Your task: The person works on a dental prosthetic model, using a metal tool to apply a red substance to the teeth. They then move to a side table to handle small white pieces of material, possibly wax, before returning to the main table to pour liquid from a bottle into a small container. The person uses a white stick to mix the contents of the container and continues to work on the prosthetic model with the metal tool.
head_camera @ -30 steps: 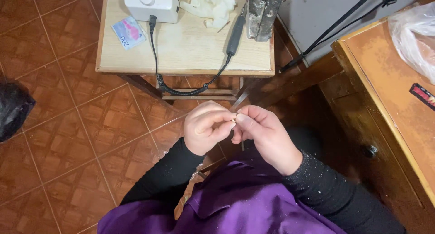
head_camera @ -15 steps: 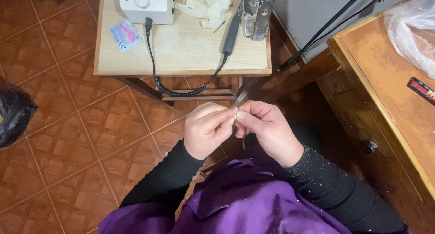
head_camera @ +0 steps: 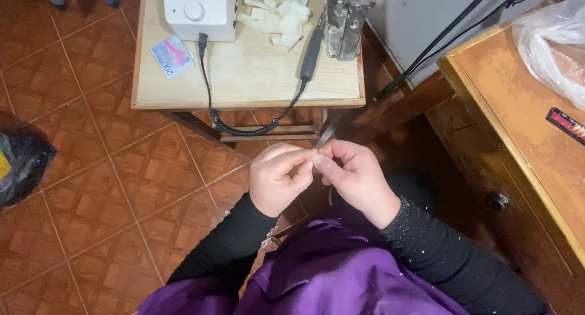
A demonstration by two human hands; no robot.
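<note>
Left hand [head_camera: 281, 179]: curled, thumb and forefinger pressed together on something tiny at the fingertips; too small to identify.
Right hand [head_camera: 356, 178]: closed likewise, fingertips touching those of the left hand, pinching the same small piece [head_camera: 315, 157].
Location of the piece: between the two sets of fingertips, above the lap, just short of the worktop edge.
Doing it well: probably best held with a light, steady pinch, wrists kept close for support, piece kept within sight rather than buried behind the knuckles.
Worktop [head_camera: 256, 83]: beyond the hands; pale, smooth wood, squared edges, on a dark frame.
White box unit [head_camera: 200, 9]: far of the left hand; glossy plastic, rounded corners, one round knob.
Handpiece [head_camera: 311, 54]: ahead of the right hand; slim dark cylinder, joined to the unit by a coiled black cable [head_camera: 244, 127].
Gloves [head_camera: 277, 16]: crumpled, pale, rubbery, beyond the handpiece.
Metal block [head_camera: 346, 16]: grey, worn, upright, by the gloves.
Apron [head_camera: 341, 272]: nearer than the hands; shiny purple fabric, dusted sleeves black.
Floor [head_camera: 91, 193]: left of the hands; reddish-brown glazed tiles.
</note>
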